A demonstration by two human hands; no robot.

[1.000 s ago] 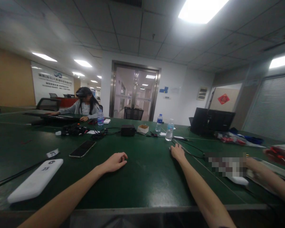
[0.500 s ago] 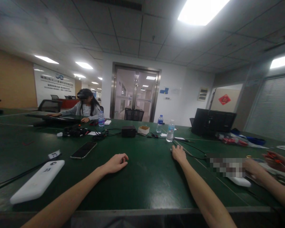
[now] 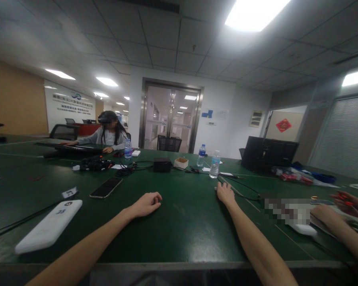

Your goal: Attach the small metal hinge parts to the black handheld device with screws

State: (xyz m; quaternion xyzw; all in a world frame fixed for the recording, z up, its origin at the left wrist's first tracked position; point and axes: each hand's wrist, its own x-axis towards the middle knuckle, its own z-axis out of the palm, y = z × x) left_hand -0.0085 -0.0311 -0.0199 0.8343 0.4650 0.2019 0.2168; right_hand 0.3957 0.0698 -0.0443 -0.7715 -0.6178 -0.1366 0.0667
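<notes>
My left hand rests on its side on the green tabletop, holding nothing, its fingers loosely curled and apart from the thumb. A dark-screened smartphone lies to its left. Farther left is a white oblong device with a number written on it. My right hand lies palm down on the table, its fingers slightly bent and spread. Just beyond its fingertips stands a clear water bottle, apart from them. A black cable runs to the right of this hand.
A co-worker's hands are at the right, one near a white device. Another person sits across the table. A black box, a small open carton, more bottles and a monitor stand farther back.
My hands stay in place on the table. The view has shifted very slightly. At the right, the co-worker's hands have moved a little.
</notes>
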